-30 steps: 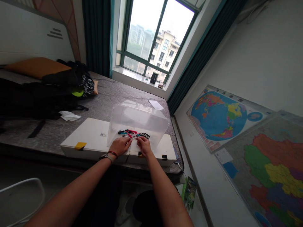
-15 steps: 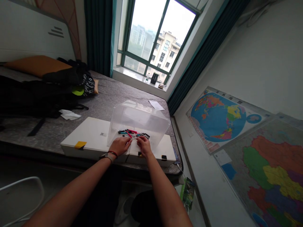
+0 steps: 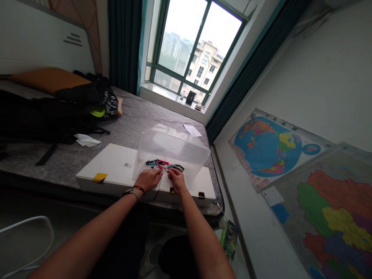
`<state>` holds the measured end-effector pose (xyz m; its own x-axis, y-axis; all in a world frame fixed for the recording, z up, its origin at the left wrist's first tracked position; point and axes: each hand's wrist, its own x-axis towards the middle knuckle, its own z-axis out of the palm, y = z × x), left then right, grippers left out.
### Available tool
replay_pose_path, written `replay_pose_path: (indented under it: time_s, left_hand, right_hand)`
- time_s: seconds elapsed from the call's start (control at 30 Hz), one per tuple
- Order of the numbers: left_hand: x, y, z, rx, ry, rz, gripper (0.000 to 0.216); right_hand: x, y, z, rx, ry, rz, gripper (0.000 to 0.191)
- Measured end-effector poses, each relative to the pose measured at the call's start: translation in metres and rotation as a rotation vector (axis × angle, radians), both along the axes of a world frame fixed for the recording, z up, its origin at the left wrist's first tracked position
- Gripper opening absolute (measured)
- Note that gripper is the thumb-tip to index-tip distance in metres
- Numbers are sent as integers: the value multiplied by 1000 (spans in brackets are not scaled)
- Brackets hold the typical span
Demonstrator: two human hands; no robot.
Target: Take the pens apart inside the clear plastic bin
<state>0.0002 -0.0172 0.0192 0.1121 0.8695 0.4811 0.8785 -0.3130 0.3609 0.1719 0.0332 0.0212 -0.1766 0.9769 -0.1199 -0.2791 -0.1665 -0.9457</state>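
Several pens [image 3: 162,162] in black, red and teal lie in a loose pile in front of a clear plastic bin [image 3: 177,141], which looks tipped on its side with its opening towards me. My left hand [image 3: 149,179], with a red band and a bracelet at the wrist, has its fingers drawn together at the near edge of the pile. Close beside it, my right hand [image 3: 176,179] pinches with thumb and fingertips. Something thin and pale shows between the two hands, too small to make out.
White boxes [image 3: 104,162] with yellow and black tape tabs lie under the bin on a grey mattress [image 3: 136,112]. Dark clothes or bags [image 3: 43,116], a crumpled tissue [image 3: 87,140] and a paper sheet [image 3: 192,130] lie there too. A wall with maps [image 3: 270,143] stands to the right.
The view has shifted very slightly. Both hands stay in nearly the same place and pose by the pens.
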Motion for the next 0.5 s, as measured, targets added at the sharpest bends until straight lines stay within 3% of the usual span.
replay_pose_path:
  time_s: [0.3,0.43,0.5]
  left_hand:
    - [-1,-1,0,-4,0,2,38]
    - [-1,-2,0,-13,7,38,41]
    - [-1,-2,-1,-18,4,69,42]
  right_hand:
    - [2,3,4,-2,-99,159,38]
    - [6,11,34,-114,-307,296,47]
    - [10,22,57,-141,-513,258,57]
